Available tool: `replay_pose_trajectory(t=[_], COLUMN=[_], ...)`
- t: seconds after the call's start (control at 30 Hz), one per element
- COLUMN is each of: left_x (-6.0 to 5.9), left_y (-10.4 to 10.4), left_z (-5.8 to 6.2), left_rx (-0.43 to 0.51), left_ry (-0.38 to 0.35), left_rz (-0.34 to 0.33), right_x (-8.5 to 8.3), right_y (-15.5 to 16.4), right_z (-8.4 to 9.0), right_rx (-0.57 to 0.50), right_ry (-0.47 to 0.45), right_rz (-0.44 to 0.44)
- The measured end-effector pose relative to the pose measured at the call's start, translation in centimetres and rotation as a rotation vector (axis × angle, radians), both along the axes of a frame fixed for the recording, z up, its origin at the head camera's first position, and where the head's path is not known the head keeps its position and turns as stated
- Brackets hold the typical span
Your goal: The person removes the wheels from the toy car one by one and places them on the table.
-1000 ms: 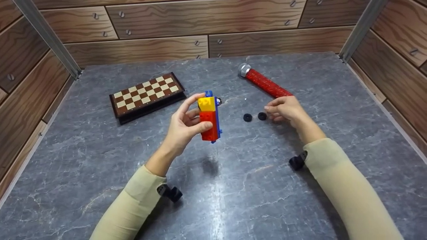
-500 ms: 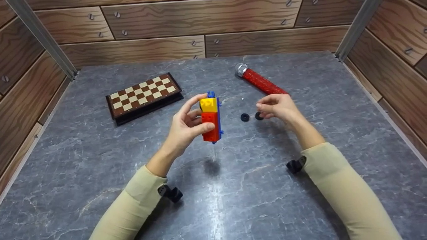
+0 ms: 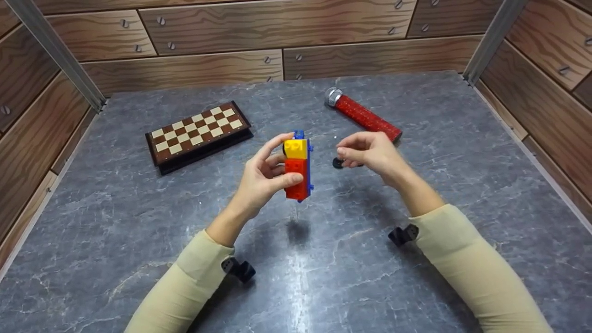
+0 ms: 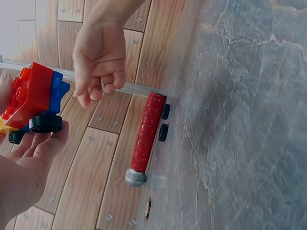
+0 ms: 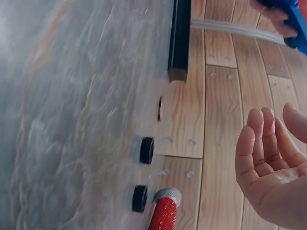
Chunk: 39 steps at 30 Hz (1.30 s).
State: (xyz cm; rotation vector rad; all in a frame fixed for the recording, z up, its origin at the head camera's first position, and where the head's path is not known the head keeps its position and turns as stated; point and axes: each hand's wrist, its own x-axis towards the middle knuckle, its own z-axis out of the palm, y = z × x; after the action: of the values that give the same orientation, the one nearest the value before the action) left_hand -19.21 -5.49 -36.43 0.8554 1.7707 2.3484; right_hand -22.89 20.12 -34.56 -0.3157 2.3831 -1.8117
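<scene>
Sleeves (image 3: 180,282) of pale cloth enter from the near edge, each bearing a small black wrist camera (image 3: 239,270) at the cuff, above a grey, white-veined bench (image 3: 337,277). Left hand (image 3: 261,180): thumb and fingers grip a toy vehicle (image 3: 296,166) of red and yellow blocks on a blue base, holding it above the bench, over its shadow. The thumb lies across the red block; the yellow block is at the far end. Two blue stubs project on the side facing the right hand (image 3: 372,155), while black wheels (image 4: 45,124) are fitted on the opposite side, as the left wrist view shows. Right hand: raised beside the toy and apart from it, fingers loosely bent, palm holding nothing in either wrist view. Below it, two loose black tyres (image 5: 147,150) rest side by side on the bench, in the head view partly covered by the fingers. Farther back lie a red glittery microphone (image 3: 367,117), its silver head pointing away to the left, and, well to its left, a checkered board (image 3: 196,130) on a dark case. Background: wood-patterned walls (image 3: 277,27) with printed screws.
</scene>
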Motion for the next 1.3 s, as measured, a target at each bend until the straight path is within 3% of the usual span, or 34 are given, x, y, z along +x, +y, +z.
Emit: replay_pose_trajectory(t=[0.37,0.63,0.9,1.3], left_x=[0.0,0.1,0.2,1.6], left_y=[0.5,0.8,1.2,1.1], left_z=[-0.1,-0.4,-0.3,1.6], left_rx=[-0.033,-0.085,-0.134,-0.224], left_ry=[0.029,0.099,0.126,0.16], left_rz=[-0.006,0.017,0.041,0.052], right_x=[1.6,2.4,2.7,2.8], right_y=[-1.5,-2.9,-3.8,-4.6], right_z=[1.1,1.5,1.7,1.8], right_rx=[-0.086,-0.114,-0.151,-0.167], right_ry=[0.095,0.123,0.103,0.049], right_rz=[0.075,0.174,0.174,0.14])
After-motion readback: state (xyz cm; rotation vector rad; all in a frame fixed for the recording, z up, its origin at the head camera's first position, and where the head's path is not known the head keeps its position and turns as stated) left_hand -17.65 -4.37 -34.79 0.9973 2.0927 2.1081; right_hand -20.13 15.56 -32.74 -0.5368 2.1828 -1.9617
